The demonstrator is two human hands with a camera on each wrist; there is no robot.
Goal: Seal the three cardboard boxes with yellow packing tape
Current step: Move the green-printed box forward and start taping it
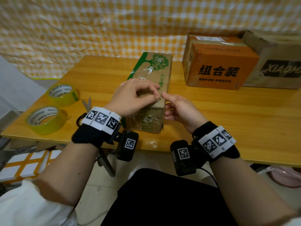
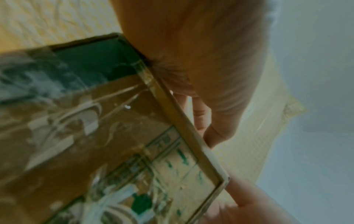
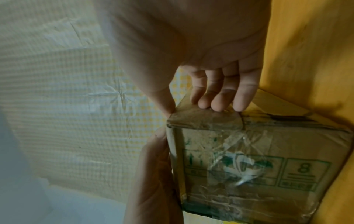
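While the left hand [image 1: 132, 95] arches over the near top edge of the green-printed cardboard box [image 1: 152, 82], its fingertips curled down and pressing on the top face with the thumb pinching toward them, the right hand [image 1: 180, 108] cups the box's near right corner, fingers loosely curled against the side and index finger pointing at the left fingertips. Whether anything thin is pinched between them cannot be told. Old clear tape wrinkles across this box, which lies closed at the middle of the tabletop [image 1: 228, 111]; its end panel shows a green "8". Left of it lie two rolls of yellow tape [image 1: 62, 95] [image 1: 46, 119], cores printed "MADE IN CHINA", with scissors [image 1: 87, 104] beside them. At far right stand an orange box [image 1: 219, 66] printed "组合装" and a brown box [image 1: 276, 62] reading "XIAOM".
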